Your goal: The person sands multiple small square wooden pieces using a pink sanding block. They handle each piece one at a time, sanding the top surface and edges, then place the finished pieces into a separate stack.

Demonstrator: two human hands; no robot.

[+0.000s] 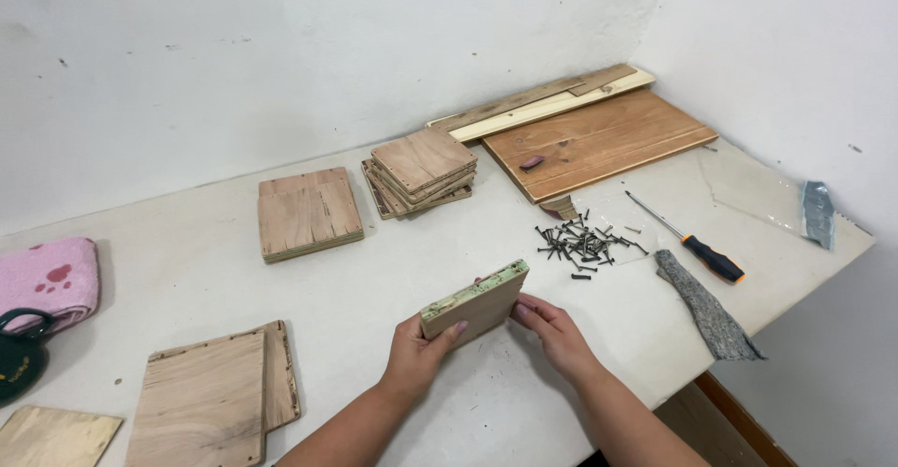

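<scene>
I have both hands closed on one small wooden panel [475,303], held tilted just above the bench [187,243] near its front edge, with its greenish, worn top edge turned up toward the camera. My left hand [416,350] grips the panel's left lower corner, thumb laid across its face; my right hand [552,331] clamps the right end, fingers wrapped behind it. Beyond the panel, toward the right end of the bench, lies a scatter of dark screws [582,243], and just past them an orange-and-black handled screwdriver [687,241] pointing to the back. A grey rag [706,308] lies at the front right edge, beside the screwdriver handle. At the back right corner, long boards [594,140] lean flat against the wall, with a clear plastic bag [776,196] to their right. Mid-bench near the back sit a stack of square panels [421,172] and, left of it, a flat pair of panels [309,213]. At the front left edge lie more plywood pieces [210,397], and a pink towel [47,280] rests at the far left edge.
</scene>
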